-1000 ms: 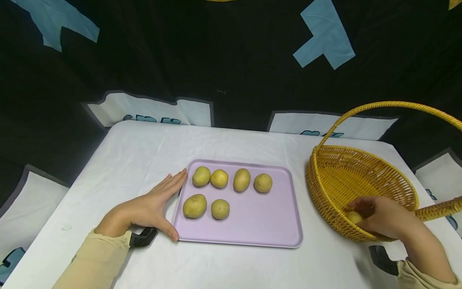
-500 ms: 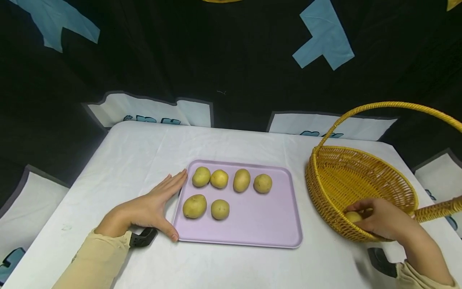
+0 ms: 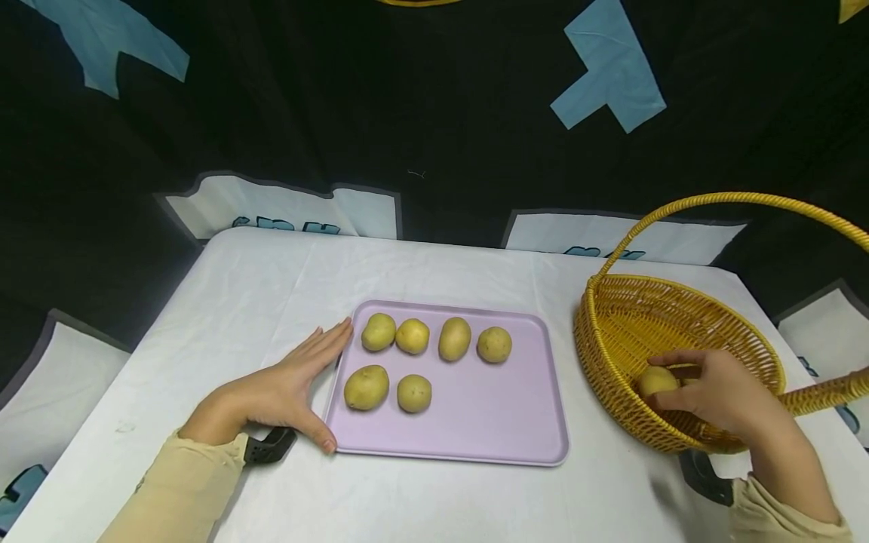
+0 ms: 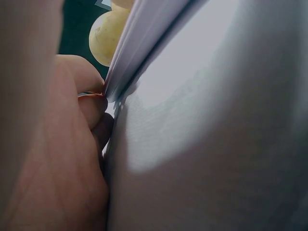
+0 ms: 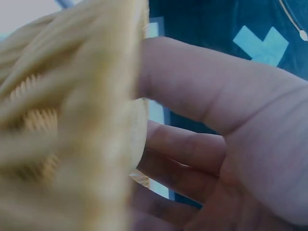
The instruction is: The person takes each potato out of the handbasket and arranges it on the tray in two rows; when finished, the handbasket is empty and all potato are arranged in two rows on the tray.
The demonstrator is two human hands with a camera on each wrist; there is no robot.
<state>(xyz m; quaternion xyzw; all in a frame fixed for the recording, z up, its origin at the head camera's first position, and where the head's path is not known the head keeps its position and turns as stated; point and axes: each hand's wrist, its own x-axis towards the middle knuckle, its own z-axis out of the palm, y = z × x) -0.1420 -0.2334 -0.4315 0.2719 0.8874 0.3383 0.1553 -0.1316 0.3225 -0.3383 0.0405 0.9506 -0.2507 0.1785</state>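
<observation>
My left hand (image 3: 288, 392) rests at the left edge of a lilac tray (image 3: 489, 407), fingers spread, fingertips and thumb touching its rim. Several potatoes lie on the tray: a back row that includes an oval potato (image 3: 455, 338) and a round potato (image 3: 495, 345), and a front pair with a large potato (image 3: 366, 387) and a smaller potato (image 3: 414, 394). At the right, my right hand (image 3: 720, 392) reaches into a yellow wicker basket (image 3: 652, 290) and grips a potato (image 3: 656, 381) by thumb and fingers. In the right wrist view the basket's wall (image 5: 72, 134) hides most of that potato.
The basket's tall arched handle (image 3: 733, 197) rises over its opening and comes down beside my right wrist. A white cloth (image 3: 271, 286) covers the table. Behind hangs a black curtain (image 3: 380, 113) with pale blue shapes.
My right hand has risen slightly inside the basket with the potato, which now shows more fully above the near rim. My left hand and the tray have stayed put.
</observation>
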